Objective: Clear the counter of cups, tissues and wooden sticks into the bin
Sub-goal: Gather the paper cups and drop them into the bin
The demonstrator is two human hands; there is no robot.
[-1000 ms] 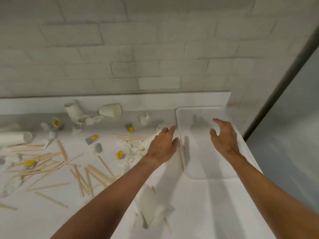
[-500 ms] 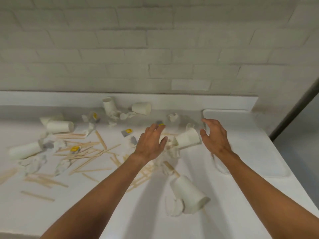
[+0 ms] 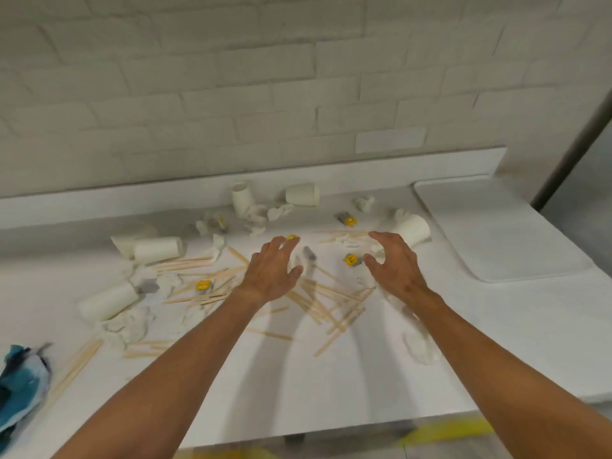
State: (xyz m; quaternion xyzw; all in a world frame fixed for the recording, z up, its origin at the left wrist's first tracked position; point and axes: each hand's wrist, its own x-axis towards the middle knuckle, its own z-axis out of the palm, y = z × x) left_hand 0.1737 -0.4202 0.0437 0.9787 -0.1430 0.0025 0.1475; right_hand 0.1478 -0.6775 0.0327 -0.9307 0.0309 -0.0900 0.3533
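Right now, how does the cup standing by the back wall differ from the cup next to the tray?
Back-wall cup stands nearly upright, mouth up; tray-side cup lies on its side. Back-wall cup sits far back among crumpled tissues; tray-side cup lies between the right hand and the tray. Both are white and unheld.

Yellow packet (image 3: 350, 259) marks, apparently illegible

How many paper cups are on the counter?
6. Standing cup and tipped cup at the back; right cup beyond the right hand; two left cups side by side; front-left cup lying. A blurred white lump by the right forearm may be another.
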